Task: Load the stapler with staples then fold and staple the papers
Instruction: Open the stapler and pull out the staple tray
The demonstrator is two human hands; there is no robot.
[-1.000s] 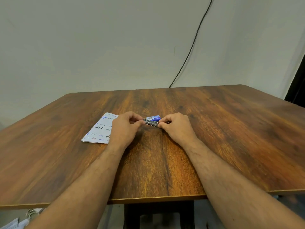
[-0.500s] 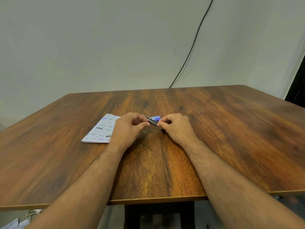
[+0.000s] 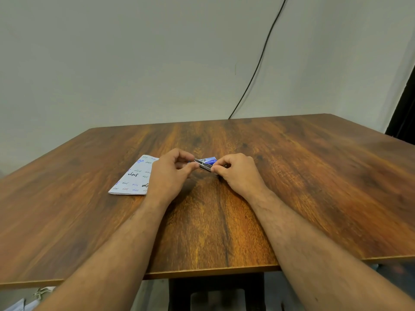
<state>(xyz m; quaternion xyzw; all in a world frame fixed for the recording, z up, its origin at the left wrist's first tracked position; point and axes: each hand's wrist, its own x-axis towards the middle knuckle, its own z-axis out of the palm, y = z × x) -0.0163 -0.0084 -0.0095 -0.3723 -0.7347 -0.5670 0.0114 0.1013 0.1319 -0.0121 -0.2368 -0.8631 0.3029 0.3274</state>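
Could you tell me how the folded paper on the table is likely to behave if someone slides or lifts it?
The paper lies flat on the smooth wooden table, so it would probably slide easily. It looks thin and folded, so likely light and floppy, sagging if lifted by one corner. It cannot roll.

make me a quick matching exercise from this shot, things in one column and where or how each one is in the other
Things:
1. stapler
2. paper
3. blue box
4. cable

Places or states:
A. runs down the wall behind the table
B. lies flat on the table, partly under the left hand
C. held between both hands, the right hand at its other end
D. sits on the table just behind the stapler

Pairs: 1-C, 2-B, 3-D, 4-A
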